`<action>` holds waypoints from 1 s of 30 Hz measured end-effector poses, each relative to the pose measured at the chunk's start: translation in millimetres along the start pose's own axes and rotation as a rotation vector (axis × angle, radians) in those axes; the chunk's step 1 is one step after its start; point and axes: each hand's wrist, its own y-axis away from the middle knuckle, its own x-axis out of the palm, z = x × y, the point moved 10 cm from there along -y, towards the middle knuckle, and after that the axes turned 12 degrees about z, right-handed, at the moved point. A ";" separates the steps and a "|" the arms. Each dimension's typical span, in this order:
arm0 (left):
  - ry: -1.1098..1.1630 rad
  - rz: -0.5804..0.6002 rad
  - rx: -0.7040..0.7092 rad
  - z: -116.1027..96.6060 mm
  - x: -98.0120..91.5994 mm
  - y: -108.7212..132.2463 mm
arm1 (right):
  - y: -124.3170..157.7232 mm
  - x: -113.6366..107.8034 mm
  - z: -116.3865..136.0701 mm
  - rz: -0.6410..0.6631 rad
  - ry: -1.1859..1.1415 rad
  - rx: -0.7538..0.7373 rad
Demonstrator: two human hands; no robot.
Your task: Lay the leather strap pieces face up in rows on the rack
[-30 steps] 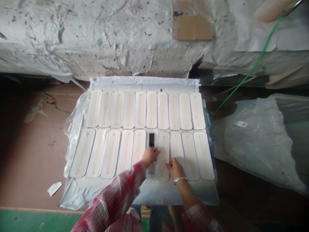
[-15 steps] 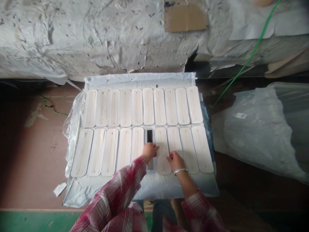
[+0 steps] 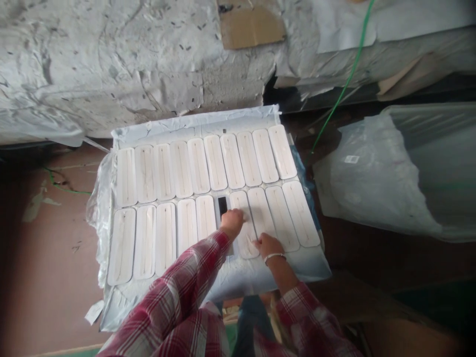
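Rows of white, round-cornered pads [image 3: 210, 161], each with a thin line down its length, lie on a plastic-covered board [image 3: 122, 317]. My left hand [image 3: 232, 222] is closed, its fingertips pinching at the upper part of one front-row pad [image 3: 239, 201]. Near that pad's lower right edge, my right hand [image 3: 270, 245] is closed in a pinch, with a small raised fold of its surface at the fingertips. Left of this pad, a dark strip [image 3: 222, 204] shows in a gap in the row, partly hidden by my left hand and sleeve.
A large clear plastic bag [image 3: 372, 173] lies to the right. Behind the board stands a grey, paper-covered surface [image 3: 148, 64] with a cardboard piece [image 3: 253, 27] on it. A green cord [image 3: 345, 84] hangs at the right. A white paper scrap [image 3: 93, 312] lies at the board's left corner.
The view has turned and shifted, so the board sits tilted and further left. My right hand has come onto the pad, and a fold now shows there. My left fingertips moved slightly up the pad.
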 end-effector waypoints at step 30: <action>-0.497 -0.253 0.019 -51.1 155.1 72.5 | 210.0 353.5 -565.0 -0.105 -0.972 0.743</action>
